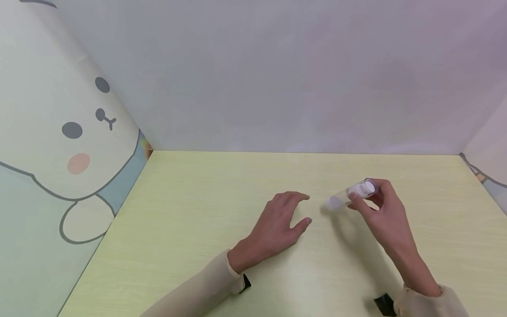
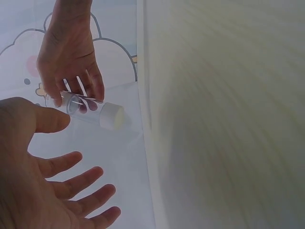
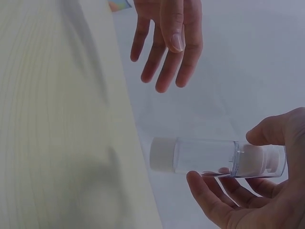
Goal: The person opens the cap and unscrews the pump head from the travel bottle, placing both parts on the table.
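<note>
A small clear pump bottle (image 1: 343, 198) with a clear cap over its white pump and a white base is tilted above the table. My right hand (image 1: 386, 215) holds it between thumb and fingers around the cap end. In the right wrist view the bottle (image 3: 205, 156) lies sideways across the picture, its white base to the left. Left of the bottle, my left hand (image 1: 277, 224) hovers over the table with fingers spread and touches nothing. The left wrist view shows the left hand's fingers (image 2: 86, 183) apart from the bottle (image 2: 88, 112).
The pale wooden table (image 1: 190, 198) meets a plain whitish wall (image 1: 277, 79) at the back. A panel with a cartoon animal print (image 1: 35, 110) stands along the left edge. Another printed panel (image 1: 491, 141) borders the right.
</note>
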`<control>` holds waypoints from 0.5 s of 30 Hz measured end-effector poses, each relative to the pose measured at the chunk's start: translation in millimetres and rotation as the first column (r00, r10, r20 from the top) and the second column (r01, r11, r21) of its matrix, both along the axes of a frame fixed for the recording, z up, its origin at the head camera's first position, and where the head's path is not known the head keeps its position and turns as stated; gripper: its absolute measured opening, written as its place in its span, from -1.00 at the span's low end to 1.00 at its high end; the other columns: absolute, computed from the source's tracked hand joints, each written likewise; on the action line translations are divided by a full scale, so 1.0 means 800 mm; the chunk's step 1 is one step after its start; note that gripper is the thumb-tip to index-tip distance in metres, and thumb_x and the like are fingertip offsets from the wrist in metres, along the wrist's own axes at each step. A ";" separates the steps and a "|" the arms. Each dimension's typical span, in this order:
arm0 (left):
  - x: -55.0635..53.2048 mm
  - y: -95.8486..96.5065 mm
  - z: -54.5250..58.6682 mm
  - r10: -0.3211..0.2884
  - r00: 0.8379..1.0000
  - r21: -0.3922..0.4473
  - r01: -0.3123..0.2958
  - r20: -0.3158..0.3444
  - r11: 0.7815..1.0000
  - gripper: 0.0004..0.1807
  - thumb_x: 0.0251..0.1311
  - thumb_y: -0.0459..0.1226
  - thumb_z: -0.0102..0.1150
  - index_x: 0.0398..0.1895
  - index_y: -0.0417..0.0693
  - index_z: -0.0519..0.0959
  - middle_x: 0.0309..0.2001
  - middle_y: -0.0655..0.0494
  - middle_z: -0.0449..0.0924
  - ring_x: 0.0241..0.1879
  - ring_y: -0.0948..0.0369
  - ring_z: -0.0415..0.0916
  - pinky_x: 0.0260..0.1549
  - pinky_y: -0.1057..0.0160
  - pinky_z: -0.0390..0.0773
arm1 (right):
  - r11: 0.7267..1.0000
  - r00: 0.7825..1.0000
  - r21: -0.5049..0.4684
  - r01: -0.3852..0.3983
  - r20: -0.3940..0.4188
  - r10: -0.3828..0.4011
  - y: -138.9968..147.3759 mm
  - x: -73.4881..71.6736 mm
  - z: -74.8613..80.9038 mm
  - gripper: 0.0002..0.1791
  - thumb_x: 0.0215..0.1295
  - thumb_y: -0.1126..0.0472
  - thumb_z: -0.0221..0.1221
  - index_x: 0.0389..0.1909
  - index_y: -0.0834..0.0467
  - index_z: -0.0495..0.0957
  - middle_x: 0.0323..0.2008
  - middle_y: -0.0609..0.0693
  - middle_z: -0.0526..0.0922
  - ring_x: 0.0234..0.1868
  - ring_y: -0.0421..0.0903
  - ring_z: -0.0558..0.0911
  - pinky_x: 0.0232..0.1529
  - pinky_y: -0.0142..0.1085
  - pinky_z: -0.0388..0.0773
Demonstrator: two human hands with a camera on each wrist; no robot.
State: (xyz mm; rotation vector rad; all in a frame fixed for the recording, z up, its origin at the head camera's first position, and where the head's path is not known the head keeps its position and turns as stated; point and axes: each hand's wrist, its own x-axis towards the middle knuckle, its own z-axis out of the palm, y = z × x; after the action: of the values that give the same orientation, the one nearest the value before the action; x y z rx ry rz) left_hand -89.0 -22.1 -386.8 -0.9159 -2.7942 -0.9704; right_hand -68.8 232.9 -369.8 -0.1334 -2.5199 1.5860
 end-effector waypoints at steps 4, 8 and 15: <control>0.002 0.000 0.001 0.002 1.000 -0.011 -0.002 -0.011 1.000 -0.51 0.44 -0.07 0.21 0.37 0.06 0.46 0.33 0.14 0.53 0.35 0.10 0.47 0.27 0.03 0.51 | 1.000 1.000 0.010 -0.012 -0.015 0.012 -0.005 0.003 0.003 -0.56 0.47 0.15 0.28 0.21 0.14 0.33 -0.05 -0.30 0.57 -0.05 -0.50 0.64 -0.12 -0.60 0.64; 0.003 -0.001 0.002 -0.007 1.000 -0.012 0.006 -0.028 1.000 -0.51 0.45 -0.07 0.22 0.37 0.07 0.45 0.33 0.15 0.51 0.35 0.11 0.46 0.27 0.06 0.51 | 1.000 1.000 0.017 -0.016 -0.027 0.016 -0.008 0.005 0.005 -0.57 0.46 0.17 0.28 0.20 0.15 0.33 -0.05 -0.29 0.56 -0.07 -0.52 0.66 -0.12 -0.62 0.63; 0.003 0.000 0.002 -0.022 0.996 -0.018 0.021 -0.084 1.000 -0.50 0.45 -0.07 0.23 0.37 0.07 0.44 0.32 0.16 0.51 0.35 0.12 0.46 0.29 0.12 0.51 | 0.999 0.998 -0.005 -0.033 -0.053 0.032 -0.014 0.008 0.006 -0.58 0.45 0.23 0.29 0.19 0.14 0.33 -0.06 -0.29 0.58 -0.09 -0.47 0.68 -0.11 -0.60 0.65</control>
State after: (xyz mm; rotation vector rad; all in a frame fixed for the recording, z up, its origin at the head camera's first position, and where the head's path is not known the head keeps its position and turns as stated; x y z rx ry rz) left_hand -86.4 -22.2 -385.1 -0.9672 -2.7329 -0.8897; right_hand -62.7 221.3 -365.0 -0.0507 -2.4901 1.5867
